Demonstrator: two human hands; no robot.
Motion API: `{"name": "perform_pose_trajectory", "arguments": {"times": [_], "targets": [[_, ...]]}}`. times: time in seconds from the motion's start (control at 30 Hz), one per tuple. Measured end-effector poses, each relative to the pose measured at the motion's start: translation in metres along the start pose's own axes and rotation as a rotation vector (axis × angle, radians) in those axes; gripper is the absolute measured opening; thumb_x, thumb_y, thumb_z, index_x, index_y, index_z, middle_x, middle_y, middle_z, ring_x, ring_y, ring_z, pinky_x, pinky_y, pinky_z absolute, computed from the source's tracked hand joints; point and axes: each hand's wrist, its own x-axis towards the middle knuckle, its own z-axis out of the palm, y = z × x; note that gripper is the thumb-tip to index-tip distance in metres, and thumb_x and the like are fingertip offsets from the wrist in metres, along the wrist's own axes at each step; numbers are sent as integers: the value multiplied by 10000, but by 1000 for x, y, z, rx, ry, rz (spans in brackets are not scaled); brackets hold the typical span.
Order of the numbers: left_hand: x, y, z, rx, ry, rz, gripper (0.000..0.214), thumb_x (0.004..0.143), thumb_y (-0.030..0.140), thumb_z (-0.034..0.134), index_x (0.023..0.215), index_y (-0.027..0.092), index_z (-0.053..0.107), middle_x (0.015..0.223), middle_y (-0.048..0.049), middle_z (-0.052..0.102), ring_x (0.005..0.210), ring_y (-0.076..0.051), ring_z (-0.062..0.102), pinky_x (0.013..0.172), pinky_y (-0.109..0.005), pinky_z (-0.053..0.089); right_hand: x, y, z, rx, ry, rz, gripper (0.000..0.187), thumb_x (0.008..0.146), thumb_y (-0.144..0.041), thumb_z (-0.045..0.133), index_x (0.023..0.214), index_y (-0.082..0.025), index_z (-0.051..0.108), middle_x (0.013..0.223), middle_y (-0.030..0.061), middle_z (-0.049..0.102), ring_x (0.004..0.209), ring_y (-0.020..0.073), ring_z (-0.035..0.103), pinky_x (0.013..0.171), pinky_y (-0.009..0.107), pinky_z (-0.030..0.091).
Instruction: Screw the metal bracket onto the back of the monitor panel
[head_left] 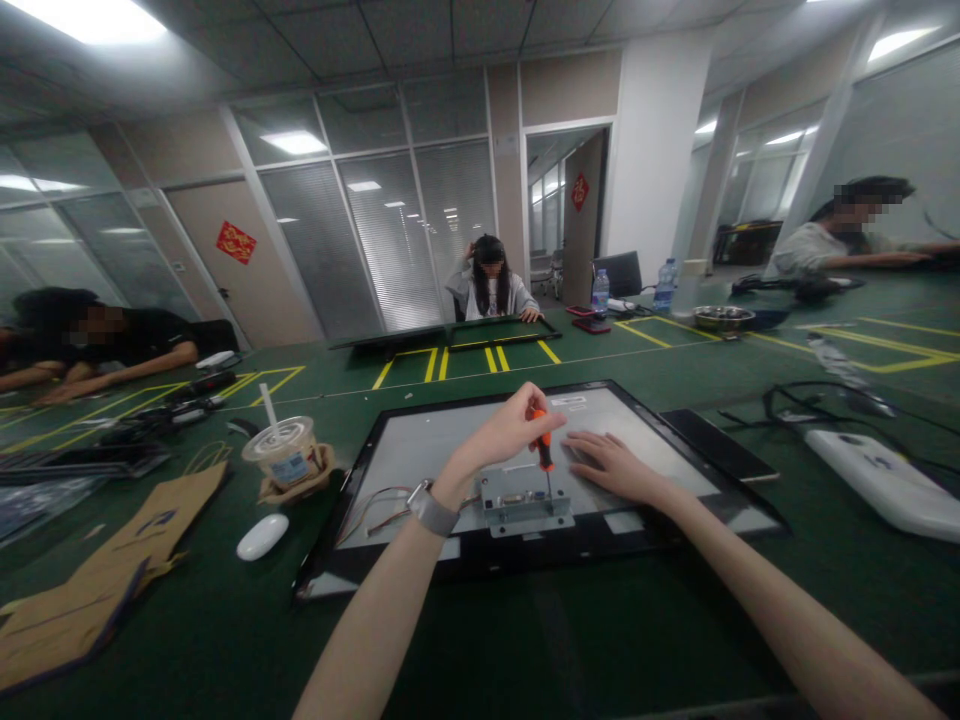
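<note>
A flat monitor panel [420, 440] lies back-side up on the green table in front of me. Near its front edge sits a small metal bracket with connector ports [517, 498]. My left hand [510, 430] is closed around an orange-handled screwdriver [543, 452], held upright with its tip down on the bracket. My right hand [611, 465] lies flat on the panel just right of the screwdriver, fingers stretched out. Thin wires [379, 500] run from the bracket area toward the panel's left side.
A lidded drink cup with a straw [283, 450], a white mouse [262, 536] and brown paper bags [112, 560] lie to the left. A white device [885, 480] and black cables [810, 405] lie right. People sit at the far, left and right sides.
</note>
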Motion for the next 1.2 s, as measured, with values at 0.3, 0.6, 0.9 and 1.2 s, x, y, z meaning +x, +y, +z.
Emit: {"name": "perform_pose_trajectory", "arguments": {"times": [0.3, 0.6, 0.9, 1.2], "targets": [[-4, 8, -12, 143, 7, 85, 184, 791, 245, 603, 929, 148, 679, 995, -70, 683, 848, -139, 614, 795, -298, 483, 1, 1, 2, -22, 7, -1, 543, 889, -544, 369, 1345, -277, 495, 1440, 82, 449, 1333, 271, 374, 1083, 544, 238], [-6, 14, 2, 374, 156, 120, 276, 853, 329, 525, 986, 182, 717, 967, -69, 602, 819, -156, 573, 800, -316, 475, 0, 1, 2, -19, -10, -4, 565, 889, -562, 355, 1359, -271, 474, 1451, 81, 434, 1347, 260, 350, 1099, 531, 208], [-6, 8, -14, 381, 69, 66, 337, 877, 216, 444, 1128, 142, 655, 1058, -88, 646, 893, -170, 583, 840, -316, 444, 0, 0, 1, -16, -7, 6, 562, 892, -560, 346, 1348, -265, 490, 1450, 84, 435, 1342, 265, 359, 1096, 531, 212], [-2, 7, -3, 386, 114, 84, 329, 903, 352, 477, 1066, 162, 690, 984, -73, 713, 862, -184, 610, 820, -321, 464, 0, -1, 0, -23, -32, 18, 584, 889, -578, 329, 1363, -266, 472, 1473, 78, 399, 1358, 268, 330, 1105, 542, 182]]}}
